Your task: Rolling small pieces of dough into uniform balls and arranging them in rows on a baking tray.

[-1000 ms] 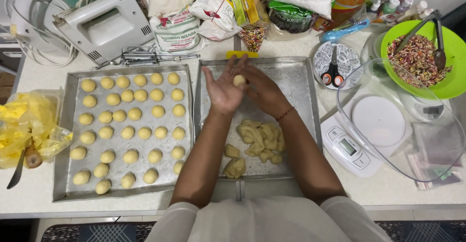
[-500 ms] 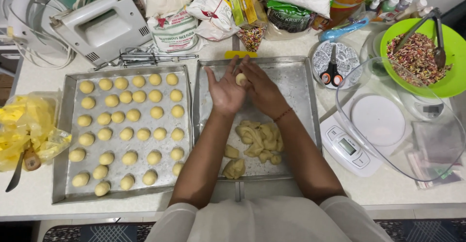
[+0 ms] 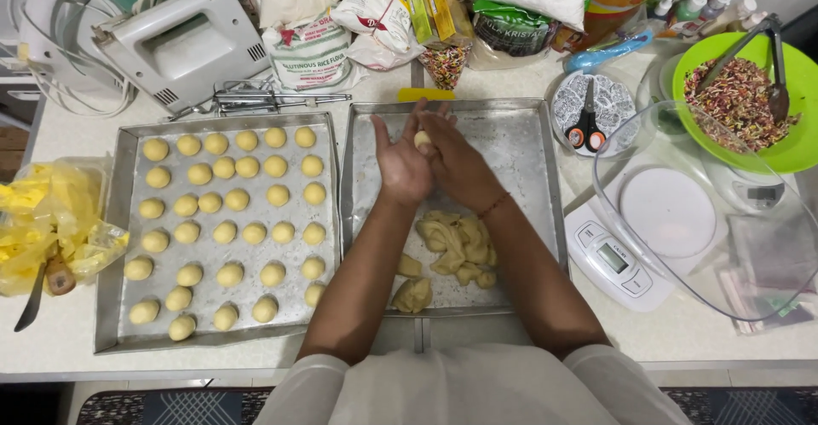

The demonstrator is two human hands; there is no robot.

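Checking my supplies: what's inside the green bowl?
The green bowl holds colourful sprinkles, with metal tongs resting in them. The bowl's bottom is covered.

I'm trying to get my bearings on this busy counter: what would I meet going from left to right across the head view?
Yellow plastic bag → tray of dough balls → left hand → dough ball → right hand → scissors → kitchen scale → green bowl.

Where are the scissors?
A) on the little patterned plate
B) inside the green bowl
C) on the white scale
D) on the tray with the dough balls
A: the scissors with orange-and-black handles lie on the small patterned plate, right of the tray where both hands roll dough; the green bowl holds tongs instead.
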